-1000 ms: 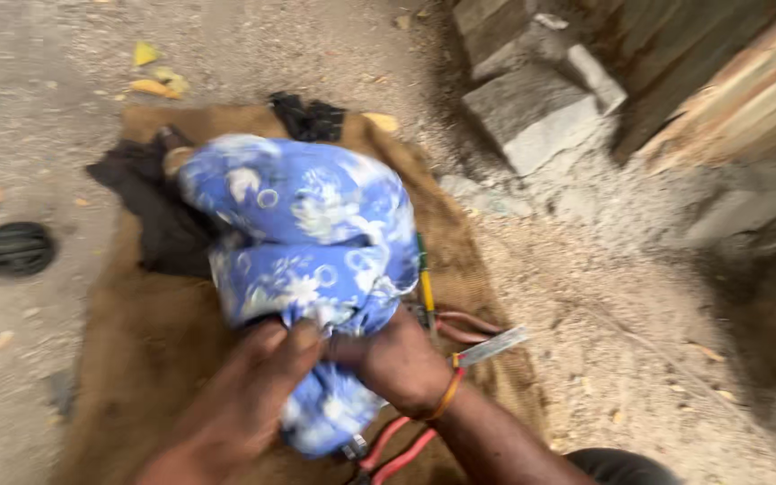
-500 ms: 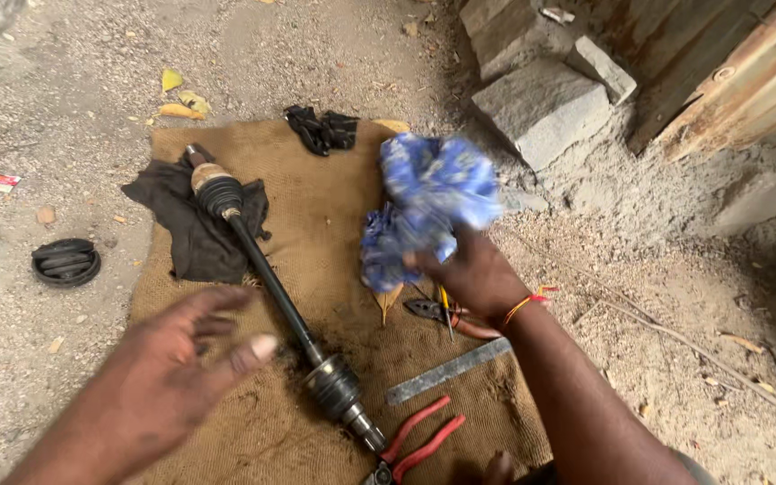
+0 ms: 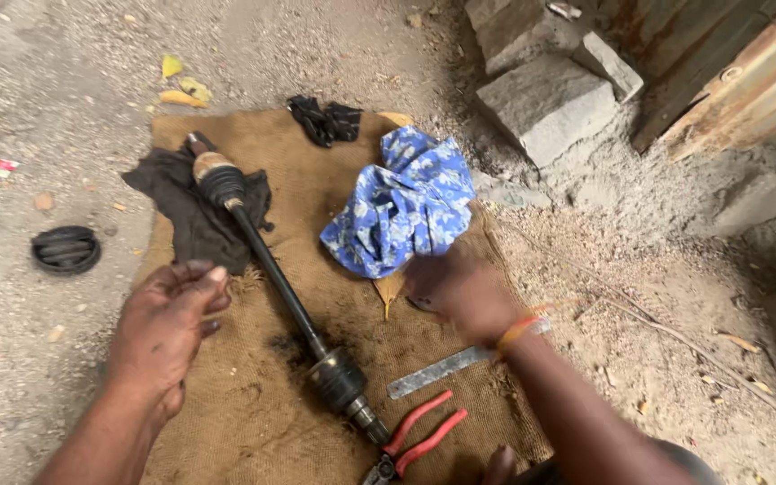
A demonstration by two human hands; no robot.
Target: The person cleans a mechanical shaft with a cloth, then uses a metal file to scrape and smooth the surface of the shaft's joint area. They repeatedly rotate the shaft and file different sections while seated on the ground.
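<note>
Burlap, brown and coarse, forms a mat (image 3: 253,422) spread on the gritty ground, and a long black metal drive shaft with ribbed rubber boots (image 3: 276,283) lies across it at a slant — its upper end resting on a black rag (image 3: 186,216), its lower jointed end near a pair of red-handled pliers (image 3: 410,440). The left hand (image 3: 168,328) hovers just beside the shaft's middle, fingers loosely curled and apart, holding nothing. The right hand (image 3: 460,292), blurred, with an orange band at the wrist, sits at the lower edge of a crumpled blue cloth with white flowers (image 3: 406,207); whether it grips the cloth or only touches it cannot be told. A flat grey metal strip (image 3: 433,373) lies below that wrist, between the hand and the pliers. A small black bundle of fabric (image 3: 325,121) lies at the mat's far edge — a round black rubber ring (image 3: 65,250) rests off the mat to the left, and grey stone blocks (image 3: 545,94) stand beyond the cloth.
</note>
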